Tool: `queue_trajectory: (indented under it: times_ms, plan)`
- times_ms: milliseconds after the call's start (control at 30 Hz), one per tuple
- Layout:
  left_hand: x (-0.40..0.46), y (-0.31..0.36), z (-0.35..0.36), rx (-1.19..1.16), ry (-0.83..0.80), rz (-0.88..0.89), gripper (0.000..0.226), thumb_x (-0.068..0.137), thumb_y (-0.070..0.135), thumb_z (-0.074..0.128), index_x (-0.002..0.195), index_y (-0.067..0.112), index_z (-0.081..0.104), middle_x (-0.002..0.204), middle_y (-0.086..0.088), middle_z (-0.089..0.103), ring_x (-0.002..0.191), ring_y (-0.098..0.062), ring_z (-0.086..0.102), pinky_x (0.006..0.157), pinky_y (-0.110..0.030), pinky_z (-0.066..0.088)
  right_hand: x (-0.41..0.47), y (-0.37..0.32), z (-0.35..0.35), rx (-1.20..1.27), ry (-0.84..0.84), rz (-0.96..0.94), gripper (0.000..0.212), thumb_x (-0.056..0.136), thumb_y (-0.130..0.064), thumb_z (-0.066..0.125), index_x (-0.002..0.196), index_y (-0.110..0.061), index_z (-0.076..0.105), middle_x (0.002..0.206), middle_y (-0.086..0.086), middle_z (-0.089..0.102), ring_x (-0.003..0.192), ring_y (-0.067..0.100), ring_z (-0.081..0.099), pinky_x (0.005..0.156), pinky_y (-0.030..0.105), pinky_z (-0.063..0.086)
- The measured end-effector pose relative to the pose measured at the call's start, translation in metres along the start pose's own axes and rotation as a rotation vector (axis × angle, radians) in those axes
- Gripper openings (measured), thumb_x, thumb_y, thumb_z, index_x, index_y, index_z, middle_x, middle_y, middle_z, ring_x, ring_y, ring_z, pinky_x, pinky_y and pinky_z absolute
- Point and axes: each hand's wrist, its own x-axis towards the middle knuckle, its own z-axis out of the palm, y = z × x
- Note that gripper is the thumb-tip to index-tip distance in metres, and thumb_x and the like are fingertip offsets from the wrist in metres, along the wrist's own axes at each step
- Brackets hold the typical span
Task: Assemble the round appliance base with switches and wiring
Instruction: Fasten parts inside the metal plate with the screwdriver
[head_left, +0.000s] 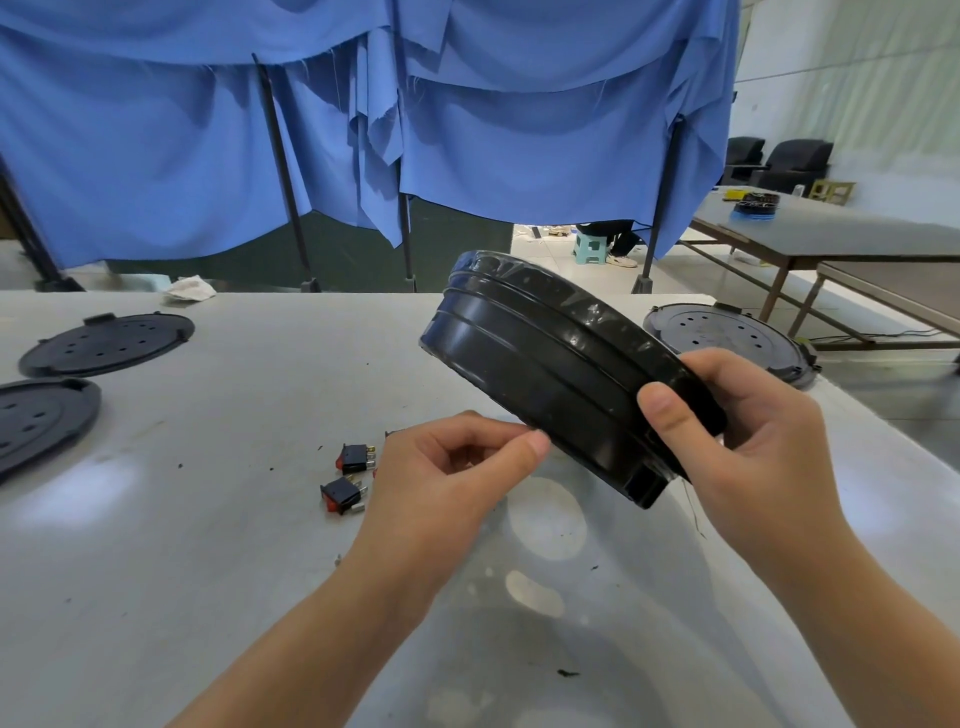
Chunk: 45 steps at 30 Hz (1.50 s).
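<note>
A workshop with blue cloth sheets (322, 130) hung from dark poles behind a pale grey worktable (208, 545). Above the table, tilted on its edge, a round black appliance base (540, 364) with ridged sides is held in the air. The right hand (748, 441) grips its lower right rim, thumb curled over the outer wall and fingers wrapped behind. The left hand (457, 467) is at the base's lower edge, thumb and forefinger pressed together in a pinch right at the rim; whether they hold anything there cannot be told. On the table just left of the left hand lie two small black rocker switches with red faces and metal terminals, one (356, 457) above the other (343, 493). Two dark perforated round plates sit at the table's left, one farther back (106, 343) and one (36, 421) at the edge of view. A third plate (727, 338) lies at the far right. A crumpled white rag (189, 288) rests at the far edge.
</note>
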Motion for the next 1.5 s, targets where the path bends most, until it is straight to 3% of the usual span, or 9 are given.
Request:
queue_trajectory:
  times_ms: [133,433,800,1033,1167,1300,1500]
  plan:
    - [-0.001,-0.001,0.001,0.029,0.035,0.036,0.008,0.071,0.023,0.076,0.064,0.02,0.076,0.055,0.004,0.059,0.05,-0.001,0.048,0.048,-0.012,0.039,-0.001,0.001,0.0,-0.01,-0.006,-0.007,0.004,0.083,-0.024,0.063,0.081,-0.021,0.065,0.066,-0.011,0.064,0.056,0.002,0.058,0.05,0.008,0.044]
    - [-0.002,-0.002,0.003,0.026,0.068,0.003,0.011,0.067,0.029,0.072,0.065,0.018,0.074,0.058,-0.008,0.058,0.051,-0.003,0.049,0.05,-0.014,0.043,-0.002,-0.001,0.003,-0.038,-0.005,-0.025,0.01,0.081,-0.03,0.059,0.082,-0.02,0.062,0.066,-0.019,0.063,0.058,-0.003,0.058,0.049,0.004,0.041]
    - [-0.004,0.0,0.003,0.068,0.08,0.146,0.009,0.072,0.019,0.075,0.066,0.014,0.071,0.065,-0.017,0.058,0.053,-0.008,0.049,0.051,-0.017,0.042,-0.005,-0.01,0.005,-0.044,0.033,-0.06,0.006,0.08,-0.032,0.057,0.084,-0.029,0.061,0.072,-0.02,0.065,0.06,-0.004,0.06,0.045,0.003,0.041]
    - [-0.004,0.001,0.006,0.005,0.064,0.038,0.012,0.07,0.025,0.073,0.066,0.014,0.072,0.062,-0.016,0.056,0.051,-0.007,0.049,0.05,-0.016,0.043,-0.005,-0.007,0.003,-0.048,0.038,-0.065,0.008,0.08,-0.033,0.057,0.086,-0.029,0.062,0.074,-0.02,0.065,0.063,-0.004,0.061,0.048,0.003,0.042]
    - [-0.002,-0.001,0.003,-0.028,-0.007,-0.076,0.016,0.065,0.038,0.074,0.065,0.021,0.073,0.055,0.006,0.057,0.055,-0.004,0.053,0.059,-0.017,0.049,-0.003,-0.001,0.001,-0.049,0.038,-0.066,0.003,0.087,-0.03,0.063,0.086,-0.032,0.062,0.075,-0.021,0.066,0.067,-0.002,0.062,0.052,0.004,0.045]
    - [0.0,-0.001,0.0,-0.053,-0.06,-0.12,0.034,0.049,0.052,0.071,0.072,0.028,0.078,0.06,0.011,0.065,0.06,-0.002,0.058,0.068,-0.019,0.054,0.0,0.007,-0.005,0.022,0.075,0.005,0.004,0.084,-0.031,0.061,0.086,-0.032,0.065,0.077,-0.009,0.07,0.07,0.01,0.067,0.056,0.017,0.054]
    - [0.0,-0.002,0.001,-0.158,-0.131,-0.162,0.037,0.049,0.047,0.075,0.081,0.03,0.079,0.077,0.002,0.074,0.072,-0.007,0.067,0.068,-0.019,0.055,-0.001,0.006,-0.005,0.008,0.079,-0.006,0.004,0.086,-0.031,0.063,0.085,-0.028,0.065,0.076,-0.008,0.069,0.066,0.007,0.065,0.055,0.014,0.051]
